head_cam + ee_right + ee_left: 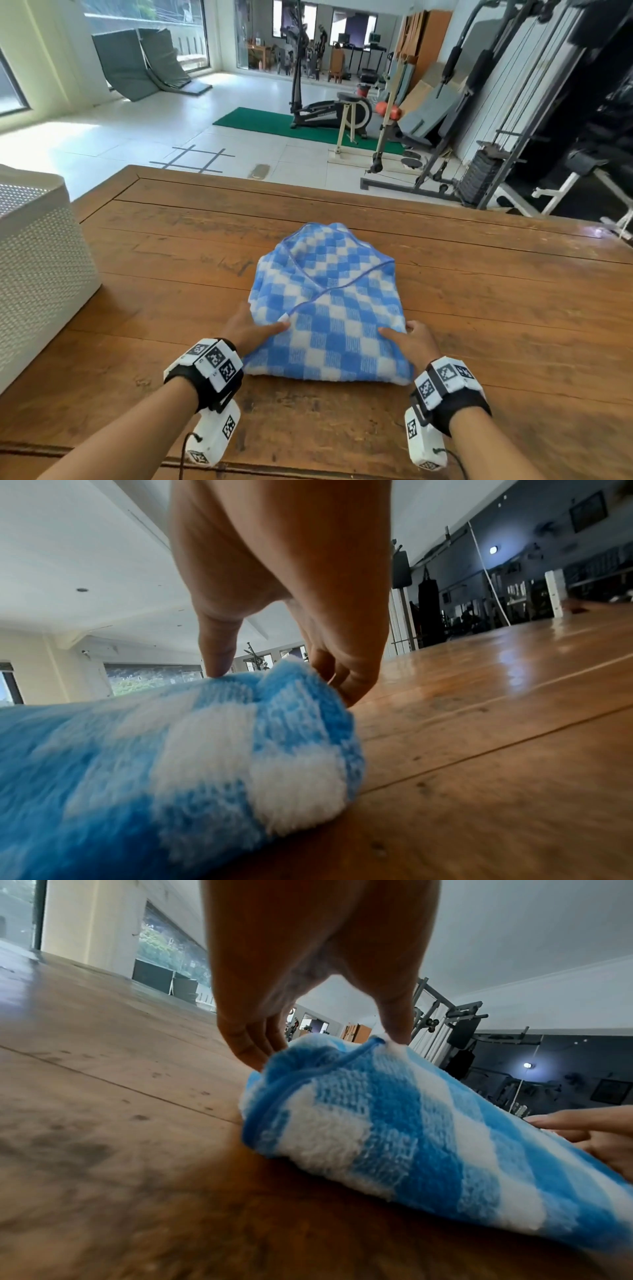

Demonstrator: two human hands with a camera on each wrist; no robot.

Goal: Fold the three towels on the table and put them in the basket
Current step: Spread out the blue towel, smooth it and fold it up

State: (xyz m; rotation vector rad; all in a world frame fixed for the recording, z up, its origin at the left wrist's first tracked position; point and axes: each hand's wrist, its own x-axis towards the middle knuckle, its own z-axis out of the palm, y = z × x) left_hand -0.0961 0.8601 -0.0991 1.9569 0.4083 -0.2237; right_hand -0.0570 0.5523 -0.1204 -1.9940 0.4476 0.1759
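Writing that can be read is found nowhere; only black-and-white coded squares are borne on the wrist mounts. Near the table's front edge the folded blue-and-white checked towel is pinched by the left hand and the right hand, thumbs on top. A white perforated basket is set at the left edge. Gym machines are seen on the tiled floor beyond.

The left hand pinches the checked towel's blue-hemmed corner (thumb on top) above the wooden table.
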